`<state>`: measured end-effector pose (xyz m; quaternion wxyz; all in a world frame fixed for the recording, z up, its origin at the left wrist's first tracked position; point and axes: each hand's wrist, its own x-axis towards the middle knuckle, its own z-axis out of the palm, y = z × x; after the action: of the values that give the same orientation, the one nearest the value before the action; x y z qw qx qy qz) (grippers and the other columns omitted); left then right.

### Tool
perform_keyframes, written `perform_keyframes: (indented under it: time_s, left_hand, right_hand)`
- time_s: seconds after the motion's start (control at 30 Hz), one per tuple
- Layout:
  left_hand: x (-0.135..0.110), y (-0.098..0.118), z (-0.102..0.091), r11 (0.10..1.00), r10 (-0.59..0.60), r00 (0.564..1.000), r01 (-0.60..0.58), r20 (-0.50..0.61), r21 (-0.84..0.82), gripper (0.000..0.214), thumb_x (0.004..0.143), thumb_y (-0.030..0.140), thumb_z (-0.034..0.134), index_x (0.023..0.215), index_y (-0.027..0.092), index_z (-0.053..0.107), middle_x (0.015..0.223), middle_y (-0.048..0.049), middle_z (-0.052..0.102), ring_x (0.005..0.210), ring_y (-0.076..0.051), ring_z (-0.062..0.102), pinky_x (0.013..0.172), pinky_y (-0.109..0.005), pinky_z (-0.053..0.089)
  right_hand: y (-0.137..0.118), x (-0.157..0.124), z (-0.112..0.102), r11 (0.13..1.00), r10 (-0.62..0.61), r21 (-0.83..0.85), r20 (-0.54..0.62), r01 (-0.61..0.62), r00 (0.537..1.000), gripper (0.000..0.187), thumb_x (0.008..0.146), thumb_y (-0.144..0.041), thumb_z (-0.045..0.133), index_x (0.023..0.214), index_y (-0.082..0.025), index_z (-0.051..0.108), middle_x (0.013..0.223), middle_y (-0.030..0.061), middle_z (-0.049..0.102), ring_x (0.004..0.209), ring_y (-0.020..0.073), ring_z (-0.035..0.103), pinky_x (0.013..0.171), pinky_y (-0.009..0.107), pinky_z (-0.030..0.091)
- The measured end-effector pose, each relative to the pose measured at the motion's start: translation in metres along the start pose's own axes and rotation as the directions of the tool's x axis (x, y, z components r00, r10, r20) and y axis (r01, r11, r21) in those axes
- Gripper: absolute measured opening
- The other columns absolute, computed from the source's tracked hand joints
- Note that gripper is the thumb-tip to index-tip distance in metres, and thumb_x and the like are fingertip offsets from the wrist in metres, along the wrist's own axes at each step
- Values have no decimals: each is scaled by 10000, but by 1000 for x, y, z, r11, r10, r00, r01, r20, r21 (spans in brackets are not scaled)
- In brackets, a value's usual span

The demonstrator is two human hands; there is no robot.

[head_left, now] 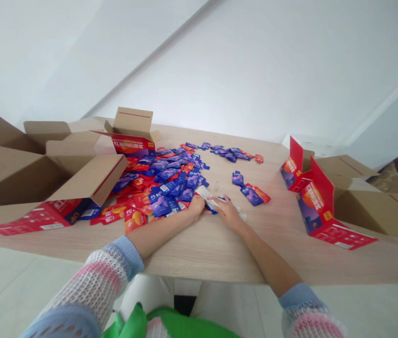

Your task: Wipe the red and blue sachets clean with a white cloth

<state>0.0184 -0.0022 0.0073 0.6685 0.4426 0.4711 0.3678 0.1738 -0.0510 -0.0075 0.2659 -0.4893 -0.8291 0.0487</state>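
A white paper strip lies between the two hands at the near edge of the sachet spread, on a light oak-veneer table. The left hand and right hand stand close together, their fingers on opposite parts of the strip. A blue sachet sits directly beneath it, partly covered by the fingers.

To the left of the hands lies a large heap of blue and red sachets, its edge just beside the left hand. Farther along the table is a loose cluster of blue sachets. A smaller group of blue and red sachets lies right of the hands, well clear of them.

An opened red carton stands behind the heap, and a flattened-open red carton lies at the left, against its edge. Two more red cartons occupy the right side. Brown corrugated shipping boxes flank the table, their flaps open. The left box's flaps overhang the work area. Knit sleeves cover both forearms' upper ends, and a green bag rests in the lap.
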Motion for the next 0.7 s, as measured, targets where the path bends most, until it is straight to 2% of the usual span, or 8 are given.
perform_keyframes:
  time_s: [0.07,0.13,0.27,0.37,0.53,0.7]
  left_hand:
    - [1,-2,1,1000,10,1000,-10,-5,-18,192,811,134,456,914,142,619,737,-51,661,609,-144,608,529,-252,538]
    - [2,-3,1,1000,8,1000,-8,2,-29,156,797,145,475,881,146,606,699,-36,646,581,-138,597,524,-255,532]
    - [2,-1,0,999,-8,1000,9,9,-36,66,746,138,512,785,152,563,606,12,592,520,-114,565,519,-241,511]
    - [2,2,1,999,-33,999,33,21,-30,53,751,186,529,712,153,540,545,33,549,465,-93,525,491,-208,481]
    - [0,8,1,995,-97,992,96,84,18,167,812,242,469,717,145,566,574,-8,605,485,-120,568,473,-221,489]
    - [5,11,-7,983,-175,970,164,168,78,152,807,142,492,892,143,618,737,-37,683,582,-130,634,553,-249,546]
  right_hand:
    - [-2,1,-4,997,-49,62,21,47,999,437,978,-354,333,1364,-205,471,1328,72,552,1244,215,490,1145,503,171]
    - [0,0,-10,994,-39,107,54,33,998,446,973,-383,342,1358,-209,485,1312,66,566,1261,226,472,1144,507,180]
    - [3,-5,-19,980,-29,200,132,2,991,449,962,-441,352,1288,-214,562,1234,64,625,1296,254,430,1075,461,327]
    - [-1,-7,-22,979,-16,205,138,-13,990,449,960,-458,353,1228,-200,605,1188,87,649,1257,259,474,989,392,414]
    - [-15,-1,-28,992,125,-12,140,-124,982,439,975,-447,325,1213,-191,589,1131,102,657,1019,210,616,857,292,447]
    - [-20,4,-34,911,326,-294,90,-288,941,477,975,-496,264,1172,-210,591,1073,117,665,973,216,622,793,273,426]
